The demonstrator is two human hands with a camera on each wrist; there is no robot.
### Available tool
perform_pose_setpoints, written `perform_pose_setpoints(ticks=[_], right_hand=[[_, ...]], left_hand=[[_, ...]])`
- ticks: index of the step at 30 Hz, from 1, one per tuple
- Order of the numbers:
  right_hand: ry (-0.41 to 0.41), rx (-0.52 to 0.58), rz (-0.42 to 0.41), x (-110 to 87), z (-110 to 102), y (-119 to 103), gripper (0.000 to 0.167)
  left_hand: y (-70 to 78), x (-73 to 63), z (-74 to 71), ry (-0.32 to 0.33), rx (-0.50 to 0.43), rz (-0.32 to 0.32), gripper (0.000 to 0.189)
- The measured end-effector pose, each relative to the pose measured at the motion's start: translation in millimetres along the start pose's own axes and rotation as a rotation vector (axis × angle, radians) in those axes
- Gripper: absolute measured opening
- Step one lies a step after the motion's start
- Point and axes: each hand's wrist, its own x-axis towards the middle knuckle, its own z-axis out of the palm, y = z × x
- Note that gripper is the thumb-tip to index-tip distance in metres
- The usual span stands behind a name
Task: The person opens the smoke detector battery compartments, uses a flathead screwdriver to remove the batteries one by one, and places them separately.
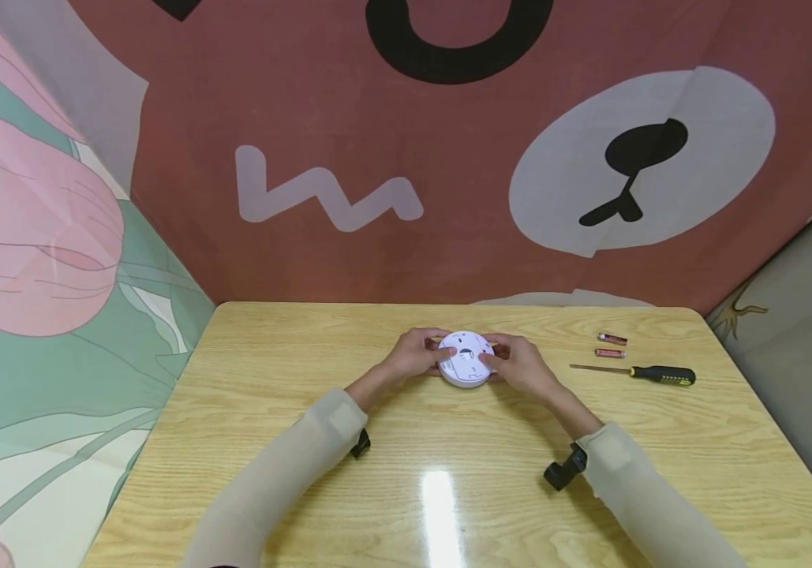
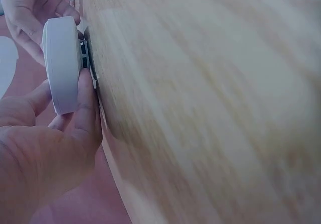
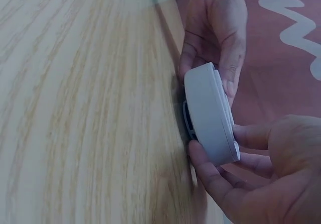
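A round white smoke detector (image 1: 464, 372) is held between both hands, its flat back with small slots and marks facing up. My left hand (image 1: 411, 354) grips its left side, thumb on the upper face and fingers underneath. From the other side, my right hand (image 1: 526, 368) grips it the same way, its thumb near the middle of the face. In the right wrist view, the white side wall (image 3: 208, 113) shows, with a dark vented part below it close to the tabletop. The left wrist view shows fingers of both hands around the rim.
Two small red batteries (image 1: 611, 353) lie at the right on the wooden table (image 1: 292, 339). Below them is a screwdriver (image 1: 664, 375) with a black and yellow handle, its shaft pointing left. A printed reddish cloth (image 1: 349, 260) hangs behind the table's far edge.
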Motion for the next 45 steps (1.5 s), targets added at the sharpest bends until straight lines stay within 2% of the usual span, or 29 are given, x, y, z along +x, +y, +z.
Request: perform_pose_setpoints(ticks=[3,9,13,26,33,45], right_hand=[[-0.05,0.082,0.006,0.0,-2,2,0.051],[-0.158,0.356,0.08,-0.1,-7,7,0.064],[-0.195,0.46,0.109,-0.2,-9,8,0.067],[-0.147,0.561,0.115,-3.1,-5,14,0.072],[-0.134,0.541,0.128,-4.2,-4,12,0.074],[-0.077,0.533,0.148,-4.6,1,14,0.077]], left_hand=[[0.1,-0.6,-0.3,0.001,0.007,-0.001,0.036],[-0.6,-0.6,-1.0,-0.006,0.024,0.002,0.036],[-0.7,-0.2,-2.5,-0.019,0.015,-0.006,0.036],[-1.5,1.3,-5.6,-0.027,-0.054,-0.032,0.037],[-0.9,3.0,-6.0,-0.017,-0.109,-0.064,0.036],[2.6,-0.7,-4.5,0.01,-0.067,-0.039,0.034]])
